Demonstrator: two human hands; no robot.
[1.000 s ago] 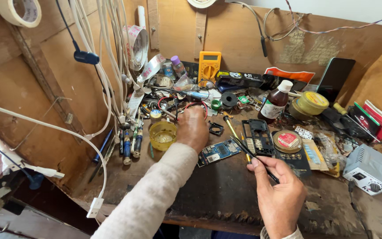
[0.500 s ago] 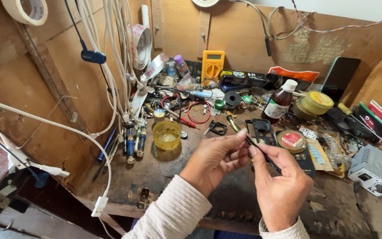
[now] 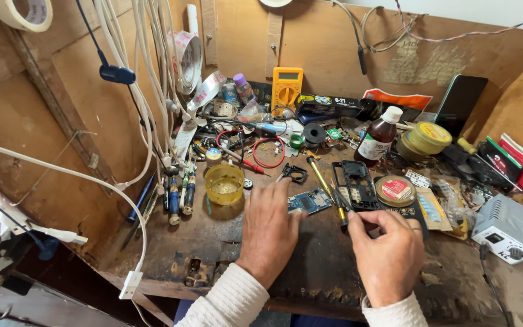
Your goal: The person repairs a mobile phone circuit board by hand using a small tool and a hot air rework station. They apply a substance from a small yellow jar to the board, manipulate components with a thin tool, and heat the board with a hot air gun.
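My left hand (image 3: 270, 230) lies palm down on the dark wooden bench (image 3: 225, 242), holding nothing, its fingertips at the edge of a small blue circuit board (image 3: 311, 200). To its right, my right hand (image 3: 388, 251) pinches a thin dark tool (image 3: 347, 213) between thumb and fingers, with the tip pointing up-left toward the board. A yellow-handled screwdriver (image 3: 322, 178) lies flat just beyond that tip. Beside the board, right above my right hand, lies a black phone frame (image 3: 355, 181).
A yellow cup (image 3: 224, 183) stands left of the board; a round red-labelled tin (image 3: 396, 189) right of the frame. Behind are a yellow multimeter (image 3: 287, 88), a brown bottle (image 3: 378, 134) and tape rolls (image 3: 428, 138). White cables (image 3: 146, 91) hang left; a grey box (image 3: 506, 227) sits right.
My left hand drew back from the clutter at the rear, met the right hand briefly, and now rests flat by the blue board. The right hand keeps the thin tool.
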